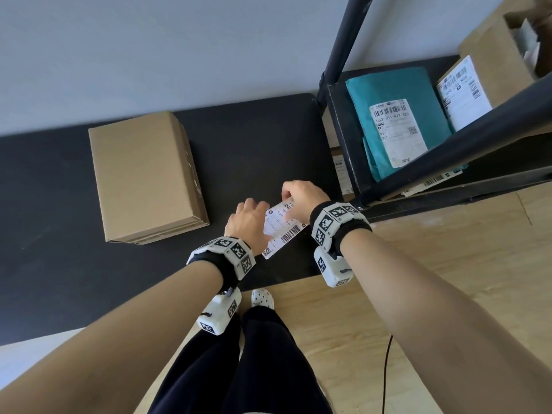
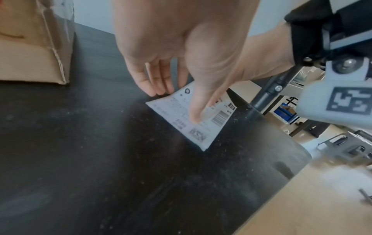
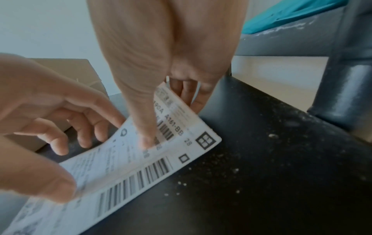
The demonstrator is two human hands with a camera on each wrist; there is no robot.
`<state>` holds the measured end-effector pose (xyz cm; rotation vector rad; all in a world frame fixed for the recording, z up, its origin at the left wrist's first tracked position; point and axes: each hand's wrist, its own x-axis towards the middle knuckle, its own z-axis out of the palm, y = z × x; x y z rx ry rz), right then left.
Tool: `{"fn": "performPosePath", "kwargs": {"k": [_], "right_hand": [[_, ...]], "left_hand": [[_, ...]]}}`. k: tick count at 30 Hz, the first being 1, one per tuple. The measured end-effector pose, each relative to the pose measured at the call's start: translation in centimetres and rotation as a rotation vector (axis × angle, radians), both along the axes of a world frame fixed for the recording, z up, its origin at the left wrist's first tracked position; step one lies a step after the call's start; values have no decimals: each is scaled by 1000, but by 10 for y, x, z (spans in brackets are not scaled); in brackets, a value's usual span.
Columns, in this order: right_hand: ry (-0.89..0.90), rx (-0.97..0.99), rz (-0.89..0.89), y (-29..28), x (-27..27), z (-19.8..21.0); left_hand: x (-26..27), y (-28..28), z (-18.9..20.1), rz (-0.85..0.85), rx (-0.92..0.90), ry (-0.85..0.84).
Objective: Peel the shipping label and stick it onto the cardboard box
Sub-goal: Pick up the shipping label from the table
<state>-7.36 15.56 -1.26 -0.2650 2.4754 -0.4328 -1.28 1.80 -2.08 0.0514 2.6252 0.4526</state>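
Note:
A plain brown cardboard box (image 1: 146, 177) (image 2: 30, 47) (image 3: 80, 70) lies closed on the black table (image 1: 59, 204), left of my hands. The white shipping label (image 1: 283, 234) (image 2: 201, 136) (image 3: 128, 179), printed with barcodes, is lifted just above the table near its front right corner. My left hand (image 1: 260, 216) (image 2: 177, 105) pinches the label's left part, thumb on top and fingers beneath. My right hand (image 1: 291, 204) (image 3: 167, 119) pinches its far end, thumb pressed on the print and fingers behind the bent edge. Whether a layer has separated is not clear.
A black metal rack (image 1: 448, 144) stands right of the table, holding a teal mailer bag (image 1: 391, 115) and a labelled carton (image 1: 466, 94). A grey wall runs behind the table. Wooden floor (image 1: 418, 294) lies below the table's front edge.

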Motion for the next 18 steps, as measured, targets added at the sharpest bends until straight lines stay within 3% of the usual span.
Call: {"fn": "performPosePath", "kwargs": {"k": [4, 9, 18], "right_hand": [[-24, -112, -85, 1, 2, 5], [-25, -208, -111, -5, -5, 30], [124, -299, -39, -39, -26, 126]], "left_hand": [[2, -2, 8, -11, 4, 5], [1, -11, 34, 179, 166, -55], [-21, -37, 107, 269, 298, 71]]}}
